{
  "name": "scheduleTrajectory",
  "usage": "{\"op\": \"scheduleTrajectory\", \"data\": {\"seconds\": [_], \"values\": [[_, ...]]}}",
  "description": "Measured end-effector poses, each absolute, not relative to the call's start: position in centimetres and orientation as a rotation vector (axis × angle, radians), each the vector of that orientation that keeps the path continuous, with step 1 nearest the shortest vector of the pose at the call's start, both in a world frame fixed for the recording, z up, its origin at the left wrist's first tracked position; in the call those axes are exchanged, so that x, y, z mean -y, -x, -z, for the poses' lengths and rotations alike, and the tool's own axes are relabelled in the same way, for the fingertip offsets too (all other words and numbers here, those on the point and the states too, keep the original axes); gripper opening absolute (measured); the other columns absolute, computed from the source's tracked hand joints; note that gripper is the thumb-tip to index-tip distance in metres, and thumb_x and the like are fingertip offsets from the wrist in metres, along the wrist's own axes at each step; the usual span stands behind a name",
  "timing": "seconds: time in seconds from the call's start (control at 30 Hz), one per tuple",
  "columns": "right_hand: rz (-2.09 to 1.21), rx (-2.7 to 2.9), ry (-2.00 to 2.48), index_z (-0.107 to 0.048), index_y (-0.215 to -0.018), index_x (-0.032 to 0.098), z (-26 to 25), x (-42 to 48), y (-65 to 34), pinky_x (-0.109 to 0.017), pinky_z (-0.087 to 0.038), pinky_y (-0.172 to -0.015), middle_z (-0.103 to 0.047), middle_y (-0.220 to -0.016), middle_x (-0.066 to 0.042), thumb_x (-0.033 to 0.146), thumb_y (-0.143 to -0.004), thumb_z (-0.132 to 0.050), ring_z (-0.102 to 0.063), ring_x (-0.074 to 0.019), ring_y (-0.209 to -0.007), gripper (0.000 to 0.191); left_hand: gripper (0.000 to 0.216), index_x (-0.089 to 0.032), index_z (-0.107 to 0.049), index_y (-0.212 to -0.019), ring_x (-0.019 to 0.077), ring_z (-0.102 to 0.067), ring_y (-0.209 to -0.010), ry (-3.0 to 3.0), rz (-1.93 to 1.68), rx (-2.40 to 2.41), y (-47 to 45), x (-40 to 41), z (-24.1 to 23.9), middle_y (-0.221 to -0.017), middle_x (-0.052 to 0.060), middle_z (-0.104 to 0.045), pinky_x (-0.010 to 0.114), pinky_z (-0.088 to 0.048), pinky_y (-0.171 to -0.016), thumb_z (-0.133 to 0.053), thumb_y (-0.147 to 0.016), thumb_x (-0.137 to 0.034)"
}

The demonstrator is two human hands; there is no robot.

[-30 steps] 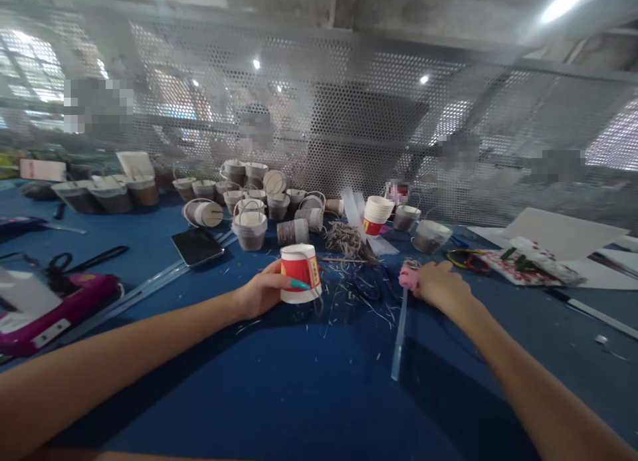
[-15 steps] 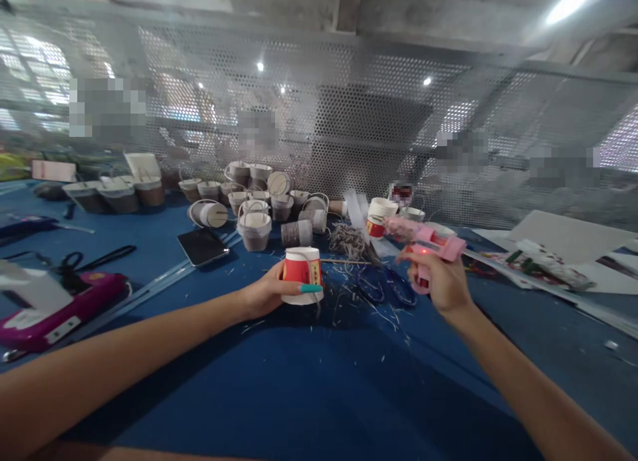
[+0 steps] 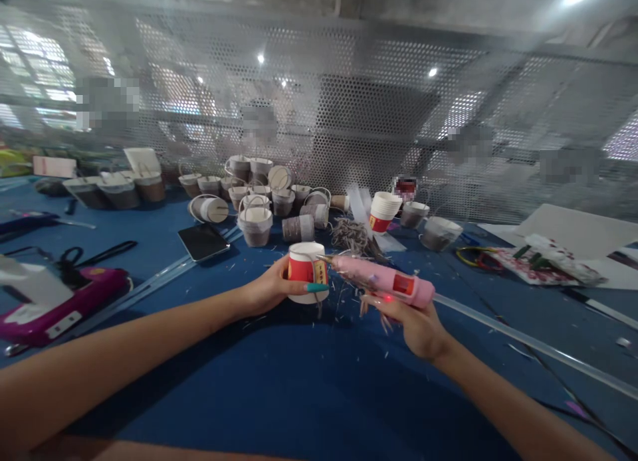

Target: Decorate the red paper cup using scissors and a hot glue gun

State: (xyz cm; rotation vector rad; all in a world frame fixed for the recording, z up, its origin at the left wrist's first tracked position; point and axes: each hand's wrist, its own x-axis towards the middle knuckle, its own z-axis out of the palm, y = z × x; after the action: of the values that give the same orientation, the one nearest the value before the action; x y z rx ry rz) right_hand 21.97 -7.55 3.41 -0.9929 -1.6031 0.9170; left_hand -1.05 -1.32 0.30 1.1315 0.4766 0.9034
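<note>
My left hand [image 3: 272, 289] grips an upside-down red and white paper cup [image 3: 306, 269] standing on the blue table [image 3: 309, 394]. In my right hand [image 3: 416, 325] is a pink glue gun [image 3: 383, 283] with a clear glue stick [image 3: 528, 345] trailing out behind it to the right. The gun's nozzle points left and sits right at the cup's side. A small red light glows on the gun's grip.
Behind the cup lie twine scraps [image 3: 351, 237], a stack of paper cups [image 3: 383, 212] and several small wrapped cup baskets [image 3: 256, 202]. A phone [image 3: 203, 241] lies at centre left, a magenta tool [image 3: 60, 301] and scissors [image 3: 74, 255] at far left. White sheets [image 3: 563, 232] lie at right.
My right hand lifted the glue gun off the table, then swung it down and left until its nozzle reached the cup. The left hand kept holding the cup in place.
</note>
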Motion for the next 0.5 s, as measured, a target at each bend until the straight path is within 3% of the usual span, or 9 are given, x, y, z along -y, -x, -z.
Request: {"op": "scheduleTrajectory", "data": {"seconds": [0.5], "values": [[-0.701,1.814,0.992,-0.059,-0.065,0.020,-2.4,7.5,-22.2,-0.028,-0.041,-0.050,-0.057,-0.061,-0.001,0.031,-0.078,-0.060,-0.049,-0.0137,-0.054,0.017,0.060,-0.015,-0.057,-0.106,0.0163,-0.064,-0.080,-1.176,-0.895,-0.536,0.9,1.7,-0.6,-0.091,0.005,-0.068,0.031,-0.050,-0.076,-0.085,-0.052,-0.017]]}}
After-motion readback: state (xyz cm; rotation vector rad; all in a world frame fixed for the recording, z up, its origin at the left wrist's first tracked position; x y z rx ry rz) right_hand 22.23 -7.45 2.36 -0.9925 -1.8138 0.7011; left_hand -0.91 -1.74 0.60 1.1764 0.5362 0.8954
